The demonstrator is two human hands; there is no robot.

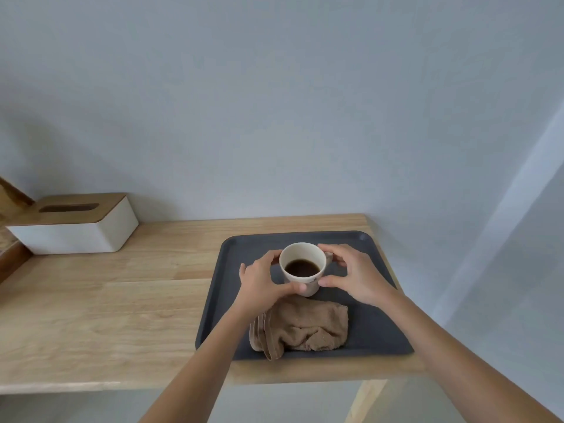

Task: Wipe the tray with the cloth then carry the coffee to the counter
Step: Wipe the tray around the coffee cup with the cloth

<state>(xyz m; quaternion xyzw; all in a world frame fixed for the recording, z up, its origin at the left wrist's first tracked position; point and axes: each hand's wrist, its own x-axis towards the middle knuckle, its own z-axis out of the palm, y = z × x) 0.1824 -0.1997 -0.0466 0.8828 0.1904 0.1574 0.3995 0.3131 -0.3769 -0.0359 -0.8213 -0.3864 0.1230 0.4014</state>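
Observation:
A white cup of dark coffee point(302, 265) stands on a dark grey tray point(375, 328) at the right end of a wooden table. My left hand point(262, 282) wraps the cup's left side, thumb on its front wall. On the cup's right side my right hand point(354, 274) holds it, with fingers at the handle and thumb near the base. A crumpled brown cloth point(305, 328) lies on the tray just in front of the cup, touching neither hand.
A white tissue box with a wooden lid point(76, 224) sits at the table's back left. The wooden table point(106, 315) stretches left of the tray; its right edge and front edge run close to the tray. A grey wall stands behind.

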